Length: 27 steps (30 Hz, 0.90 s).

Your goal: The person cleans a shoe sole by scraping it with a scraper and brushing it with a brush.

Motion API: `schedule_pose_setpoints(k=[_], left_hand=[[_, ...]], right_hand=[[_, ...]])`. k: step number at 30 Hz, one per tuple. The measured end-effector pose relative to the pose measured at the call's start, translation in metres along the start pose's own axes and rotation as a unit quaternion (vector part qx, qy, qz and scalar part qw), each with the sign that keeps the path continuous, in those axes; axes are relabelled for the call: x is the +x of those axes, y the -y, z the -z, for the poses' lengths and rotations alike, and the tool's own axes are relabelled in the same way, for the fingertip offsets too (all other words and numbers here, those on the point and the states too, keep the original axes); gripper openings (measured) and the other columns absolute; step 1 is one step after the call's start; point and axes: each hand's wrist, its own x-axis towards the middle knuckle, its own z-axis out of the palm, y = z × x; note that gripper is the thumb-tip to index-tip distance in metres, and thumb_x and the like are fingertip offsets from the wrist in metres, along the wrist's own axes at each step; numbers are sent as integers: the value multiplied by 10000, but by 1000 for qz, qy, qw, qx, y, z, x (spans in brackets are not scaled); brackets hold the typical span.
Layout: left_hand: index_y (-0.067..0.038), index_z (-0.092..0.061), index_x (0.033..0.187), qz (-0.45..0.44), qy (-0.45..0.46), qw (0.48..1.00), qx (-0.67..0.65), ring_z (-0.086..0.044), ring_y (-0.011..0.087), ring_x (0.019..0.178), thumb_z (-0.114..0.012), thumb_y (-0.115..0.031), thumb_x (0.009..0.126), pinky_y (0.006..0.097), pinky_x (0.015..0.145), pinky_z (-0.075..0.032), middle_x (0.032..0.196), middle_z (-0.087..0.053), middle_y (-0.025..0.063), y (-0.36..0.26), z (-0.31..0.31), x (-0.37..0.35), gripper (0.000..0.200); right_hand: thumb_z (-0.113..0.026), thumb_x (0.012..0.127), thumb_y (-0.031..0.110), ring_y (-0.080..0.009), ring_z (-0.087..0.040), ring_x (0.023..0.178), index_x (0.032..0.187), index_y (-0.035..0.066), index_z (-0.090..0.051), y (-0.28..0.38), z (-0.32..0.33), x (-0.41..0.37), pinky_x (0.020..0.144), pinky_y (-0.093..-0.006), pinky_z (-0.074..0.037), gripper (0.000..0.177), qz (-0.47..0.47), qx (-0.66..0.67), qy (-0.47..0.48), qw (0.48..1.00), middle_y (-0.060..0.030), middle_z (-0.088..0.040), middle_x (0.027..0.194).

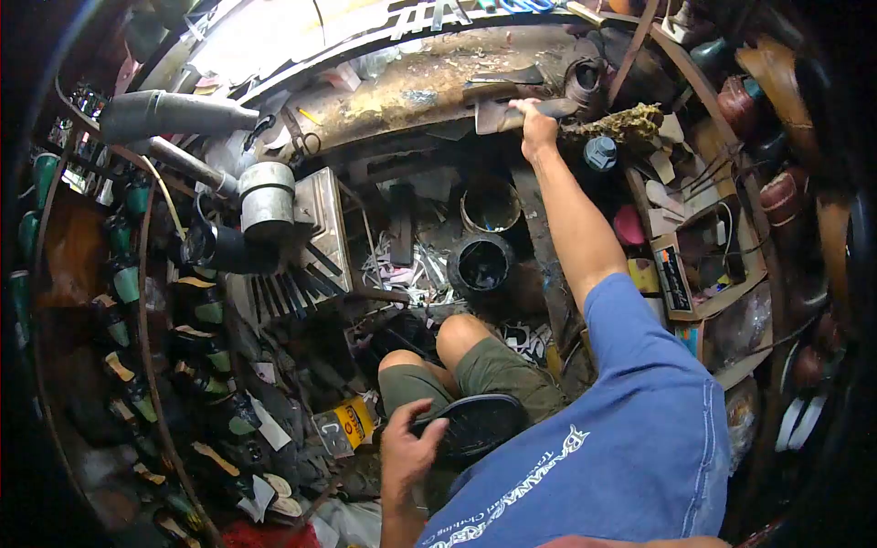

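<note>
My right hand (pixel 539 126) reaches out to the bench edge. Its fingers are closed on a long tan-grey piece (pixel 493 117) with a broad, squared left end; I cannot tell what kind of thing it is. Just beyond lies a dark flat blade-like piece (pixel 508 77). My left hand (pixel 413 446) is near my lap with thumb and fingers apart, nothing in it. Right beside it, a round black thing (pixel 475 426) with a raised rim rests on my thighs.
Scissors (pixel 300 137) and a yellow pencil (pixel 310 116) lie on the worn bench (pixel 393 100). Two dark buckets (pixel 481 265) stand below. Shoes (pixel 208 351) fill the left racks. A grey pipe fitting (pixel 268 197) juts in; a cardboard box (pixel 685 274) stands right.
</note>
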Motion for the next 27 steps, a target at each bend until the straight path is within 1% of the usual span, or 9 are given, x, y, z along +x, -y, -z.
schedule_pose_setpoints(k=[4, 8, 11, 13, 15, 17, 19, 22, 27], left_hand=[[-58, -566, 1202, -11, 171, 976, 137, -582, 299, 976, -734, -287, 735, 341, 850, -456, 1088, -599, 157, -19, -20, 25, 547], [-51, -587, 1175, -14, 195, 957, 214, -568, 319, 987, -725, -287, 739, 350, 853, -451, 1083, -587, 179, -6, -28, 34, 515], [-35, -624, 1091, -6, 218, 944, 247, -588, 339, 899, -717, -286, 747, 354, 781, -474, 1014, -615, 178, 2, -32, 45, 436], [-26, -632, 1052, 19, 232, 944, 233, -601, 313, 831, -714, -266, 752, 344, 737, -479, 956, -627, 167, -10, -26, 48, 393], [-16, -640, 1013, 42, 247, 943, 218, -613, 286, 763, -711, -247, 758, 334, 692, -483, 899, -640, 156, -27, -16, 48, 351], [-26, -628, 1028, 68, 200, 972, 102, -629, 240, 727, -690, -167, 769, 321, 694, -489, 806, -652, 154, -38, 2, 45, 301], [-23, -613, 1074, 2, 129, 991, -31, -593, 121, 787, -659, -46, 785, 255, 729, -474, 862, -650, 76, -31, 15, 41, 293], [-34, -539, 1207, 18, 51, 981, -185, -558, 140, 983, -594, 53, 806, 259, 855, -446, 1085, -602, 55, -51, 32, 39, 414], [0, -389, 1330, 52, -17, 953, -298, -563, 154, 1018, -551, 41, 857, 279, 924, -437, 1148, -578, 99, -21, 35, 39, 502]], right_hand=[[-724, 665, 89, -122, -548, 835, 750, 39, -660, 16, 0, -12, 803, -289, -437, 118, -22, 59, -177, 982, -11, -592, 839], [-751, 650, 181, -154, -562, 832, 761, 7, -659, -24, 2, 4, 803, -297, -448, 227, 55, -10, -39, 998, -47, -609, 906], [-748, 650, 187, -171, -573, 786, 815, -21, -653, 17, -10, -12, 760, -334, -472, 282, 2, -21, -229, 973, -62, -627, 921], [-728, 681, 235, -171, -580, 744, 833, 9, -660, 9, -14, -14, 688, -363, -488, 280, -81, -52, -136, 986, -46, -636, 855], [-673, 713, 232, -208, -622, 689, 714, 12, -640, -7, -15, 2, 685, -368, -490, 222, 100, -186, -40, 977, -114, -639, 718], [-613, 774, 198, -314, -640, 779, 759, 73, -664, 14, -25, 11, 726, -406, -494, 136, 231, -449, -68, 860, -180, -652, 785], [-607, 747, 155, -319, -612, 900, 882, 121, -650, 39, -39, -29, 761, -444, -482, 146, 437, -429, 28, 790, -146, -649, 906], [-563, 757, 69, -347, -500, 1083, 971, 171, -609, -3, -20, -21, 877, -441, -436, 241, 569, -496, 317, 574, -157, -542, 1163], [-531, 786, 79, -393, -462, 1144, 960, 160, -629, -6, -15, -34, 976, -481, -367, 215, 395, -663, 173, 611, -249, -507, 1184]])
